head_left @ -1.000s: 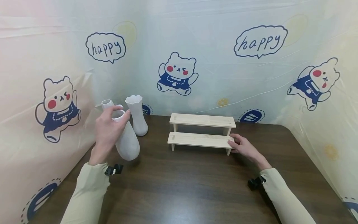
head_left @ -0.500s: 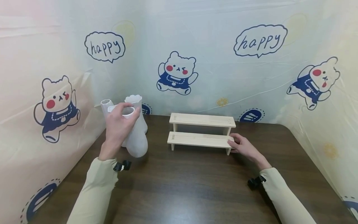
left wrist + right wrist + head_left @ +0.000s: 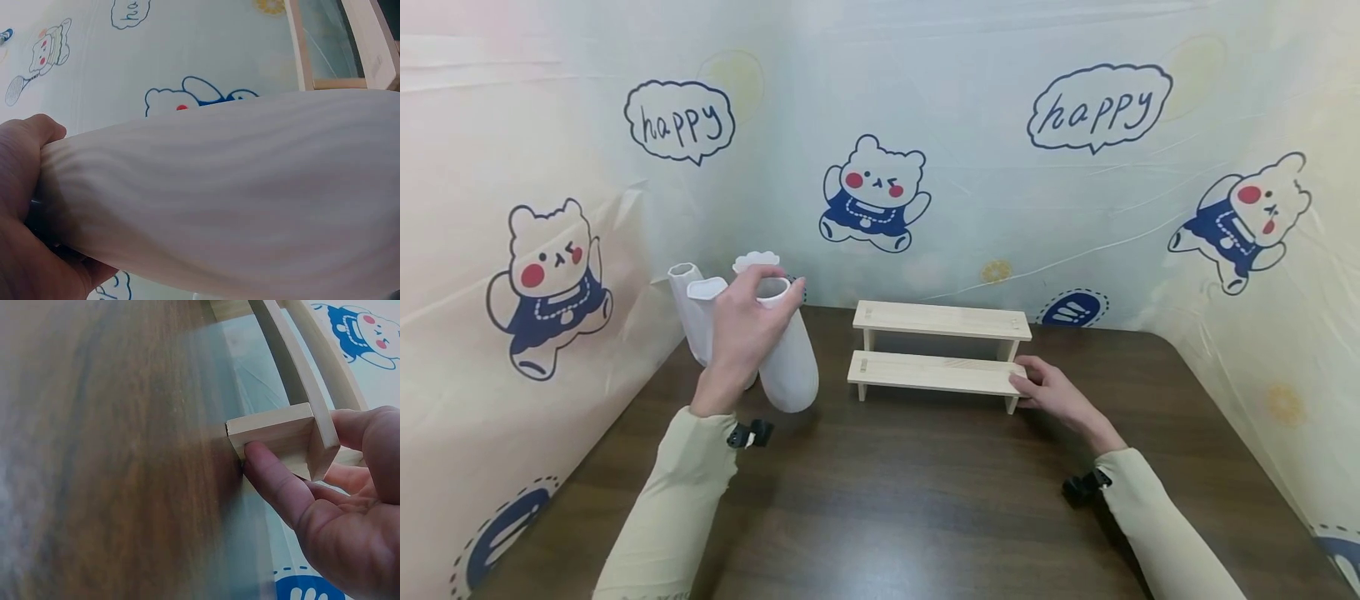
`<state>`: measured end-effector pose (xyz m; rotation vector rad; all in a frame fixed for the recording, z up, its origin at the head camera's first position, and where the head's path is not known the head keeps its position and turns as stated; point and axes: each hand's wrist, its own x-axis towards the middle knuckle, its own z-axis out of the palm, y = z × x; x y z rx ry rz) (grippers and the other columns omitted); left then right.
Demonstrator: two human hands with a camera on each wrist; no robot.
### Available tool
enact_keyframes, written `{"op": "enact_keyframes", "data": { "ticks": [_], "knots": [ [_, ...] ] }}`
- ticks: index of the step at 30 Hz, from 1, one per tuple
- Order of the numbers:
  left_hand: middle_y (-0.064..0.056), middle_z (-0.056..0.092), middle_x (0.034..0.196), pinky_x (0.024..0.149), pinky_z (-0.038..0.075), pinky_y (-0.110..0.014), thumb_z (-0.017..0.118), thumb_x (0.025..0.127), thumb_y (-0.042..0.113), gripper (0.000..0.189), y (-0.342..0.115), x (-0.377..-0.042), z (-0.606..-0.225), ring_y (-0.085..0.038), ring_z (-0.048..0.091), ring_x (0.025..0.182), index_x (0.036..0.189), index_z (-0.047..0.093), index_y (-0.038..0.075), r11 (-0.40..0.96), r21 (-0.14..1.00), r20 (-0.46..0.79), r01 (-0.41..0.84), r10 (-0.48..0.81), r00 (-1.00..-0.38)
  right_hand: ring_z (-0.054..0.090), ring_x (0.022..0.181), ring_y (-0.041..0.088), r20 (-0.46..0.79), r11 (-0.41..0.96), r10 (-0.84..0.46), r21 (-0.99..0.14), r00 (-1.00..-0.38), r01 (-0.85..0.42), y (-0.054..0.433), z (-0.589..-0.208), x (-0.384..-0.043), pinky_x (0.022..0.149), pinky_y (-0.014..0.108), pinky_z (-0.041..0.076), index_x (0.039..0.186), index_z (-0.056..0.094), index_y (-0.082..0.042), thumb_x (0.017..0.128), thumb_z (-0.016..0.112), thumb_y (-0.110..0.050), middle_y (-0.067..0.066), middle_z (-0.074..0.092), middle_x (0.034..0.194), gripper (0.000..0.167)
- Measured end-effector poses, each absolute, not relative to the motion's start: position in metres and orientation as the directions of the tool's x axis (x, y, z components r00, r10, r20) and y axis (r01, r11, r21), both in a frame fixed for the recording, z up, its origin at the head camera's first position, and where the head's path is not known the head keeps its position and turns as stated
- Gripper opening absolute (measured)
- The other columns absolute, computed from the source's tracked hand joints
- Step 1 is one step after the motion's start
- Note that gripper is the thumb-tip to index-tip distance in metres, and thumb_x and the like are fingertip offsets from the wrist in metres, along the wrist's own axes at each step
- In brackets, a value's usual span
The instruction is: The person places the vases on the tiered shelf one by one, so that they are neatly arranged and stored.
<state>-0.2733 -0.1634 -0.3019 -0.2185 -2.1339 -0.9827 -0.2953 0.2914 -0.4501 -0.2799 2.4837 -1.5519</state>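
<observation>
My left hand (image 3: 748, 325) grips a white vase (image 3: 790, 367) by its rim, fingers and thumb around the opening. The vase is tilted, its rounded base toward the right front. In the left wrist view its wavy ribbed side (image 3: 231, 187) fills much of the picture. At the right end of a two-step wooden shelf (image 3: 936, 372), my right hand (image 3: 1056, 390) holds the lower step's corner. The right wrist view shows a finger (image 3: 275, 478) on the step's leg (image 3: 275, 428) and the thumb by the board above.
Behind the left hand stand several more white vases: one with a narrow mouth (image 3: 683, 292), one with an angular rim (image 3: 706, 290) and one with a scalloped rim (image 3: 756, 259). All stand on a dark wooden table (image 3: 880, 483). A printed curtain (image 3: 970, 167) encloses its back and sides.
My left hand has carried the vase to the right, away from the other vases and toward the shelf. The right hand has stayed on the shelf's corner.
</observation>
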Motion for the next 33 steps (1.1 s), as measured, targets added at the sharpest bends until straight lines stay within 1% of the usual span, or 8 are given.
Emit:
{"op": "enact_keyframes", "data": {
  "ticks": [3, 5, 13, 17, 24, 28, 33],
  "knots": [
    [-0.015, 0.072, 0.106, 0.081, 0.055, -0.047, 0.071, 0.087, 0.035, 0.036, -0.157, -0.274, -0.300, -0.032, 0.066, 0.098, 0.105, 0.068, 0.005, 0.686, 0.583, 0.689, 0.436, -0.132, -0.713, 0.061, 0.106, 0.028, -0.068, 0.434, -0.263, -0.899, -0.962, -0.055, 0.292, -0.450, -0.295, 0.088, 0.043, 0.058, 0.145, 0.033, 0.000, 0.101, 0.054, -0.025, 0.033, 0.051, 0.130, 0.054],
    [-0.016, 0.072, 0.107, 0.083, 0.054, -0.048, 0.071, 0.087, 0.034, 0.035, -0.152, -0.274, -0.299, -0.033, 0.066, 0.100, 0.105, 0.068, 0.004, 0.678, 0.586, 0.685, 0.443, -0.124, -0.718, 0.060, 0.106, 0.028, -0.067, 0.432, -0.265, -0.900, -0.962, -0.056, 0.292, -0.451, -0.295, 0.088, 0.043, 0.058, 0.145, 0.033, 0.000, 0.101, 0.054, -0.025, 0.033, 0.051, 0.130, 0.054],
    [-0.014, 0.072, 0.107, 0.085, 0.054, -0.045, 0.071, 0.087, 0.036, 0.037, -0.132, -0.275, -0.291, -0.028, 0.066, 0.101, 0.105, 0.069, 0.005, 0.637, 0.594, 0.691, 0.492, -0.091, -0.717, 0.061, 0.106, 0.027, -0.057, 0.425, -0.273, -0.903, -0.960, -0.067, 0.293, -0.453, -0.296, 0.089, 0.045, 0.058, 0.145, 0.032, 0.000, 0.101, 0.054, -0.027, 0.033, 0.050, 0.130, 0.056],
    [-0.014, 0.071, 0.111, 0.085, 0.057, -0.045, 0.070, 0.087, 0.039, 0.039, -0.122, -0.276, -0.287, -0.027, 0.065, 0.104, 0.108, 0.069, 0.006, 0.626, 0.601, 0.678, 0.497, -0.069, -0.732, 0.060, 0.106, 0.027, -0.057, 0.425, -0.271, -0.903, -0.961, -0.067, 0.292, -0.452, -0.295, 0.089, 0.045, 0.058, 0.145, 0.032, 0.000, 0.101, 0.054, -0.027, 0.033, 0.050, 0.130, 0.055],
    [-0.011, 0.069, 0.118, 0.089, 0.057, -0.044, 0.068, 0.089, 0.043, 0.042, -0.109, -0.279, -0.282, -0.026, 0.064, 0.110, 0.113, 0.068, 0.008, 0.618, 0.621, 0.647, 0.483, -0.056, -0.760, 0.060, 0.107, 0.028, -0.071, 0.435, -0.268, -0.899, -0.961, -0.055, 0.292, -0.450, -0.294, 0.090, 0.046, 0.057, 0.146, 0.032, -0.002, 0.101, 0.053, -0.027, 0.032, 0.050, 0.131, 0.056],
    [-0.009, 0.068, 0.122, 0.086, 0.059, -0.044, 0.066, 0.089, 0.047, 0.045, -0.102, -0.282, -0.279, -0.025, 0.065, 0.111, 0.114, 0.067, 0.010, 0.614, 0.625, 0.641, 0.482, -0.051, -0.766, 0.060, 0.108, 0.028, -0.076, 0.436, -0.269, -0.899, -0.960, -0.051, 0.292, -0.449, -0.295, 0.091, 0.046, 0.056, 0.146, 0.032, -0.002, 0.101, 0.054, -0.027, 0.032, 0.049, 0.132, 0.056],
    [-0.007, 0.067, 0.122, 0.084, 0.059, -0.043, 0.063, 0.090, 0.050, 0.045, -0.092, -0.287, -0.277, -0.023, 0.064, 0.108, 0.114, 0.066, 0.012, 0.587, 0.631, 0.642, 0.508, -0.027, -0.766, 0.060, 0.107, 0.028, -0.080, 0.433, -0.269, -0.900, -0.960, -0.046, 0.291, -0.449, -0.294, 0.092, 0.047, 0.056, 0.146, 0.032, -0.002, 0.101, 0.054, -0.028, 0.032, 0.050, 0.132, 0.056]
  ]
}}
